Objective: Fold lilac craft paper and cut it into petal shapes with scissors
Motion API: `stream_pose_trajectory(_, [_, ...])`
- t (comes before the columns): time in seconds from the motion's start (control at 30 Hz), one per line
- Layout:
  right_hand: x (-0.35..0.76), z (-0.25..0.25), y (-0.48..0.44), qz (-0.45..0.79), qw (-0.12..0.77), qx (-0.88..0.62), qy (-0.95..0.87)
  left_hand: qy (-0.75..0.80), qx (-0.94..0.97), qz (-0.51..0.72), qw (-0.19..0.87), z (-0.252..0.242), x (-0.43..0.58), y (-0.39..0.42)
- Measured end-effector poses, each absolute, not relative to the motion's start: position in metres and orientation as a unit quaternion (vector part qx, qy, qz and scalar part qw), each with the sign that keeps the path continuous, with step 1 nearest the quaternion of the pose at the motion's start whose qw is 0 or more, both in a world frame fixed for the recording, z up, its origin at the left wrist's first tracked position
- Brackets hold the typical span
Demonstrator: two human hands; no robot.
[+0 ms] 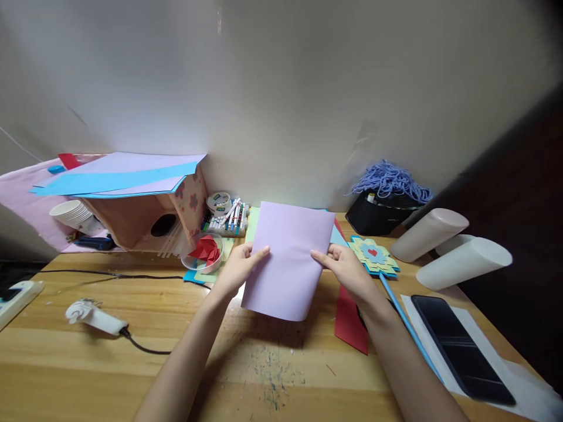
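Note:
A sheet of light purple paper [288,264] is held up above the wooden table, tilted toward me and slightly curved along its lower edge. My left hand [241,265] grips its left side, thumb on the front face and fingers behind. On the opposite side, my right hand [345,266] pinches the sheet in the same way, and the paper creases a little near that thumb. Behind the sheet, more coloured paper shows in part, including pale green paper [253,220]. Red paper [350,325] lies on the table beneath my right forearm.
At left stand a box [141,225] topped with paper sheets, paper cups [73,215] and a glue gun [97,316] with its cord. Markers [231,217] and a bowl [202,252] of red paper sit behind. To the right are a paper flower [373,255], white rolls [464,264] and a phone [461,346].

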State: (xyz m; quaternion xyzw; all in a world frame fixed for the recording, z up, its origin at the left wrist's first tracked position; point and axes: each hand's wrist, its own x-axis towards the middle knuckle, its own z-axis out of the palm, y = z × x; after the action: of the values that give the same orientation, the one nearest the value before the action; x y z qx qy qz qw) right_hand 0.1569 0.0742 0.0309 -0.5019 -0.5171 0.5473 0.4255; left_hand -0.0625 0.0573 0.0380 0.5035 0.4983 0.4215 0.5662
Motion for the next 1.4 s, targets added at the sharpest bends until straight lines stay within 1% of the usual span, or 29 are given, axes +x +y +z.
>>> stream_pose_trajectory(0.2, [0.162, 0.034, 0.073, 0.552, 0.429, -0.494, -0.517, 0.535, 0.531, 0.417, 0.507, 0.032, -0.057, 0.055])
stream_pose_trajectory(0.57, [0.163, 0.035, 0.074, 0.565, 0.41, -0.493, -0.52, 0.506, 0.517, 0.422, 0.547, 0.032, -0.057, 0.056])
stream_pose_trajectory(0.73, [0.158, 0.036, 0.072, 0.592, 0.366, -0.47, -0.543, 0.538, 0.528, 0.429, 0.498, 0.036, -0.06, 0.057])
stream_pose_trajectory(0.83, [0.156, 0.033, 0.073, 0.583, 0.36, -0.482, -0.546, 0.55, 0.546, 0.427, 0.466, 0.037, -0.063, 0.059])
stream_pose_trajectory(1.0, [0.151, 0.026, 0.073, 0.607, 0.339, -0.441, -0.567, 0.554, 0.513, 0.456, 0.471, 0.034, -0.069, 0.063])
stream_pose_trajectory(1.27, [0.153, 0.018, 0.08, 0.528, 0.392, -0.506, -0.558, 0.529, 0.484, 0.433, 0.546, 0.036, -0.071, 0.062])
stream_pose_trajectory(1.33, [0.155, 0.018, 0.08, 0.523, 0.395, -0.51, -0.557, 0.526, 0.496, 0.434, 0.537, 0.033, -0.069, 0.062])
stream_pose_trajectory(1.4, [0.154, 0.019, 0.079, 0.527, 0.392, -0.508, -0.557, 0.538, 0.506, 0.45, 0.502, 0.029, -0.068, 0.064])
